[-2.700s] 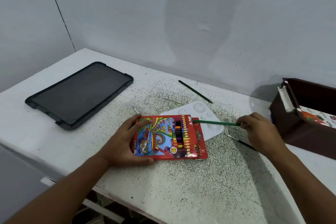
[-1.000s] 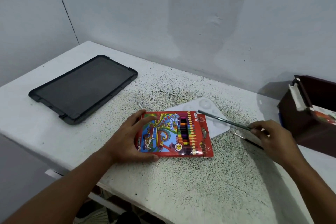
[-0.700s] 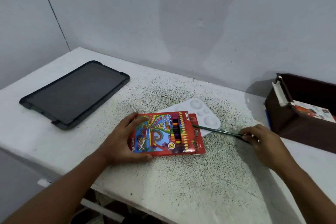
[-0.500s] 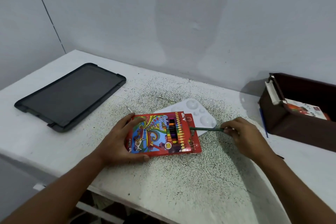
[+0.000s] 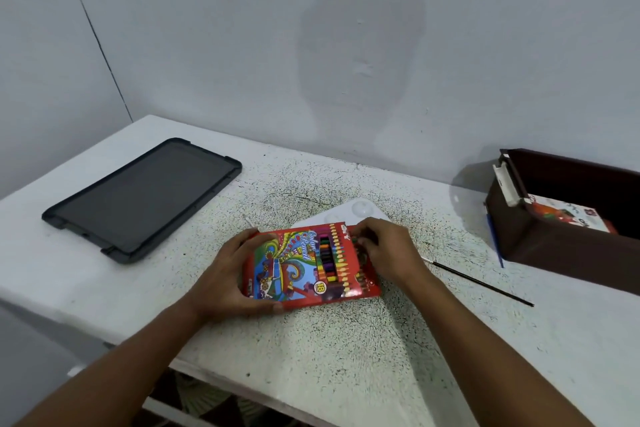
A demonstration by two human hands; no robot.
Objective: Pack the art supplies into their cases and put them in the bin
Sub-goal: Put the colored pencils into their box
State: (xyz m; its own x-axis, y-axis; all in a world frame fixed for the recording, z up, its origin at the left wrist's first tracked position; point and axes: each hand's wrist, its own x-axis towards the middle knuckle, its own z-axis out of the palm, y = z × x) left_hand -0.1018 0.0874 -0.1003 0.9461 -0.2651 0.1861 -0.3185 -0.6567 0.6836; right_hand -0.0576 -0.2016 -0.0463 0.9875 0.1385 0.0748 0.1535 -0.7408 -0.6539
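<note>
green pencil nearly home in the box

cardboard pencil box (image 5: 308, 263) lies flat left of the bin (image 5: 568, 236), on the palette (image 5: 349, 215). my left hand (image 5: 225, 274) clamps its near-left end. my right hand (image 5: 388, 250) has come from the bin side to the box mouth, fingers pinching a green pencil's last stub. next, close it. a brush (image 5: 481, 282) lies between box and bin.

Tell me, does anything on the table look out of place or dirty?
Yes. The white table is covered with fine dark speckles around the colour pencil box. A thin black brush lies loose beside the brown bin, not packed, and a blue stick leans against the bin's outside wall.
</note>
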